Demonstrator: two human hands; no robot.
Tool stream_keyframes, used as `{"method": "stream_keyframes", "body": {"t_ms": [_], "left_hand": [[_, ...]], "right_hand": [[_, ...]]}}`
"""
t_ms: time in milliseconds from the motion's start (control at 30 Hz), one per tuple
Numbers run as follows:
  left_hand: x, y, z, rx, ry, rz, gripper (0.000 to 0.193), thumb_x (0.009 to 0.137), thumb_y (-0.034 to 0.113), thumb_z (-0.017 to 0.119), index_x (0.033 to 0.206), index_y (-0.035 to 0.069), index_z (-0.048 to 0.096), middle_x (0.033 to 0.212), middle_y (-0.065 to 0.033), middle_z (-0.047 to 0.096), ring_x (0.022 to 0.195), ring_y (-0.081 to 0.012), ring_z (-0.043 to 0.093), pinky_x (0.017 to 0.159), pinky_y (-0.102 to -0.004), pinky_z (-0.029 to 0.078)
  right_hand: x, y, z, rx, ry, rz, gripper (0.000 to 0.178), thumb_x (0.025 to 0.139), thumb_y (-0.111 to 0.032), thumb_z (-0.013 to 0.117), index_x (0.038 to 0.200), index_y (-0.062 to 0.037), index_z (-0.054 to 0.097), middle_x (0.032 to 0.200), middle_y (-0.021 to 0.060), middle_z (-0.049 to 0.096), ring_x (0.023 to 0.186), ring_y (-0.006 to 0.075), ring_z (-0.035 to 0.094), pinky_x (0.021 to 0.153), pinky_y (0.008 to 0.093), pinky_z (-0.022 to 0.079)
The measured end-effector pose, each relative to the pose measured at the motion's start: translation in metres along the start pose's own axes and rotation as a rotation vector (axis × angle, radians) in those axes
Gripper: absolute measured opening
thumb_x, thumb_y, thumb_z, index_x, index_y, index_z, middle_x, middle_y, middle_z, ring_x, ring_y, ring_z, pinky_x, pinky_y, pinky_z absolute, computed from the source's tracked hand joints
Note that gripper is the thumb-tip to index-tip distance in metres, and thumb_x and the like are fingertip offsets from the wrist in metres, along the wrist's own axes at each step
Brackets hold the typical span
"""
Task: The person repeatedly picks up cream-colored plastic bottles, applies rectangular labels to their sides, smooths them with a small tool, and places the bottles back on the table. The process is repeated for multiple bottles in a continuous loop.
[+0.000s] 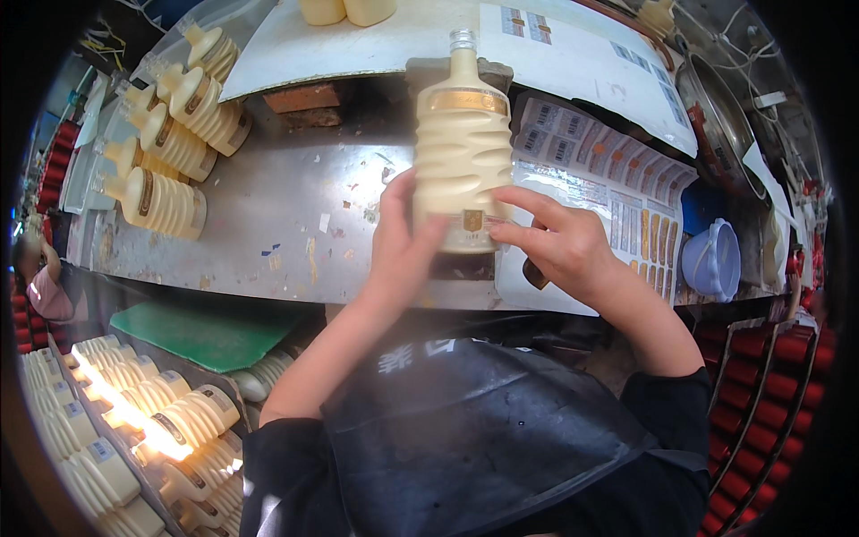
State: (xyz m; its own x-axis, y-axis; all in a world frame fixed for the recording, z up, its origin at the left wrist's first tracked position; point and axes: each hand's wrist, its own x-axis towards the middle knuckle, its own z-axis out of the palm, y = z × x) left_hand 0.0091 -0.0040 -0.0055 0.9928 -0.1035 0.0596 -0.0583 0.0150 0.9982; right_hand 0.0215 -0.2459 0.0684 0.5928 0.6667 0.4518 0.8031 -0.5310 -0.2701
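Observation:
A cream-coloured bottle with a wavy ribbed body stands in front of me, its clear threaded neck pointing away. A gold band crosses its shoulder, and a small gold emblem label sits low on its front. My left hand is closed around the bottle's lower left side, its thumb blurred across the front. At the lower right edge, my right hand presses its thumb and index finger against the bottle beside the emblem. Its other fingers curl in below, partly hidden.
Printed label sheets lie right of the bottle, near a light blue bucket and a large metal pan. Finished-looking cream bottles cluster at the far left. Bricks prop a white board. More bottles fill crates at lower left.

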Motion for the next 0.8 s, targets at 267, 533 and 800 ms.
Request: {"method": "stream_keyframes", "body": {"t_ms": [267,533,800], "left_hand": [[-0.004,0.002,-0.002,-0.245,0.008,-0.017,0.069,0.102,0.030,0.056,0.157,-0.003,0.029,0.155,-0.0223,0.042,0.145,-0.0290,0.040,0.121,-0.0402,0.030],[0.000,-0.003,0.004,-0.015,-0.018,0.068,0.070,0.107,0.031,0.059,0.159,0.003,0.022,0.150,-0.0181,0.045,0.139,-0.0245,0.044,0.117,-0.0381,0.034],[0.000,0.000,0.002,-0.100,0.015,0.019,0.071,0.098,0.028,0.067,0.153,-0.002,0.032,0.150,-0.0213,0.047,0.140,-0.0273,0.047,0.117,-0.0400,0.036]], "right_hand": [[-0.026,0.000,0.023,0.532,0.127,0.708,0.032,0.092,-0.012,0.070,0.123,-0.0046,0.070,0.093,0.0086,0.071,0.072,0.0161,0.066,0.066,0.0311,0.053],[-0.014,-0.012,0.049,0.902,0.014,1.022,0.053,0.097,-0.033,0.074,0.134,0.0033,0.062,0.093,0.0013,0.066,0.084,0.0068,0.057,0.078,0.0247,0.048],[-0.017,-0.015,0.056,0.992,0.092,1.014,0.053,0.097,-0.030,0.074,0.135,0.0041,0.062,0.099,0.0008,0.068,0.086,0.0056,0.058,0.081,0.0241,0.048]]}}
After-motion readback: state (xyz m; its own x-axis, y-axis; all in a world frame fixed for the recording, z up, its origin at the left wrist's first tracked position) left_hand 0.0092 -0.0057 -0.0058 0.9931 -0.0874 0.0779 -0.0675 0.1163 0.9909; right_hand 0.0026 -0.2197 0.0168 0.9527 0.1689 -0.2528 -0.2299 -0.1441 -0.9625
